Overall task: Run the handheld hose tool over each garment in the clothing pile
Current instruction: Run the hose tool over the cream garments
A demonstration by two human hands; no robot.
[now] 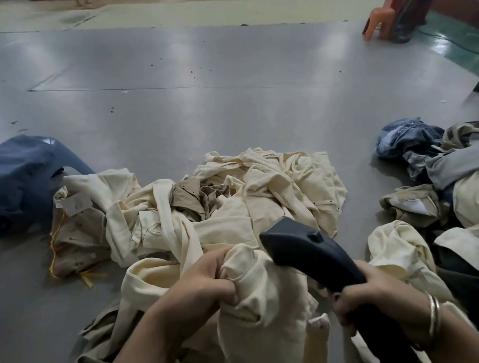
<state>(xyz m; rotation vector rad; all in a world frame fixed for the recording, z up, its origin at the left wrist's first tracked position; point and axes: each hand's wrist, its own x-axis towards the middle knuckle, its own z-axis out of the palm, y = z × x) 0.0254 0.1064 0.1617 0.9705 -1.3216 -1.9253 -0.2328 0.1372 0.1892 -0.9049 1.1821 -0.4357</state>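
My left hand (197, 289) grips a bunched fold of a cream garment (262, 318), lifted in front of me. My right hand (367, 300) holds the handle of the dark handheld hose tool (304, 245). The tool's nozzle end points away from me and rests against the raised cream cloth. Beyond my hands lies the clothing pile (219, 200) of cream and tan garments on the grey floor.
A dark blue garment (15, 180) lies at the left. More clothes, denim (408, 137), grey and cream, are heaped at the right. An orange plastic chair (383, 21) stands far right. Grey floor (196, 98) stretches ahead.
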